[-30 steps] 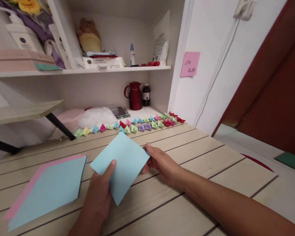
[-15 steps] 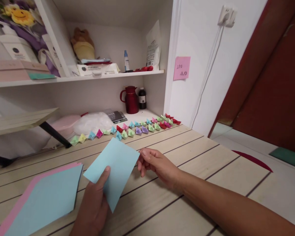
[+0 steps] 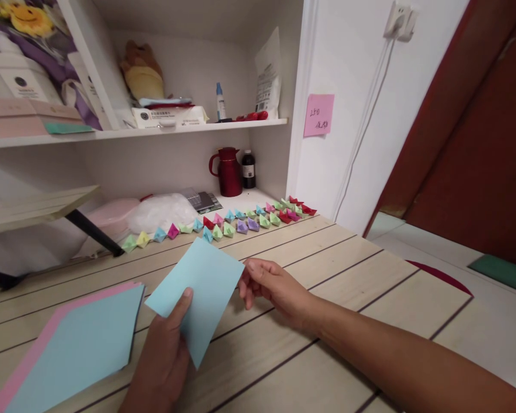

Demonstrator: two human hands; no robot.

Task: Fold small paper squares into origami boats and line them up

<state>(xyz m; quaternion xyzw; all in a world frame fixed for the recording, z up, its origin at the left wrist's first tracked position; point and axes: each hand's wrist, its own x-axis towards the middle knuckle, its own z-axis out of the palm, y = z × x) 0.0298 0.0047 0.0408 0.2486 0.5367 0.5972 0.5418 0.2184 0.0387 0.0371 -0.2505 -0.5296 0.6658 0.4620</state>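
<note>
A light blue sheet of paper (image 3: 206,275) is held tilted above the slatted table (image 3: 284,350). My left hand (image 3: 165,344) grips its lower left part, thumb on top and the other fingers hidden beneath. At the sheet's right corner is my right hand (image 3: 275,287), with thumb and index finger pinched together on the corner and the other fingers curled. To the left lies a stack of larger blue and pink paper (image 3: 81,344). Small folded paper boats (image 3: 229,230) in many colours stand in rows along the table's back edge.
Behind the boats a dark red jug (image 3: 229,172) and a dark bottle (image 3: 248,170) stand in the cabinet. A plastic bag (image 3: 163,215) lies at the back left, near a small raised stand (image 3: 38,209). A pink note (image 3: 319,115) hangs on the wall.
The view has shifted very slightly. Both hands keep their hold on the blue sheet, with hardly any movement.
</note>
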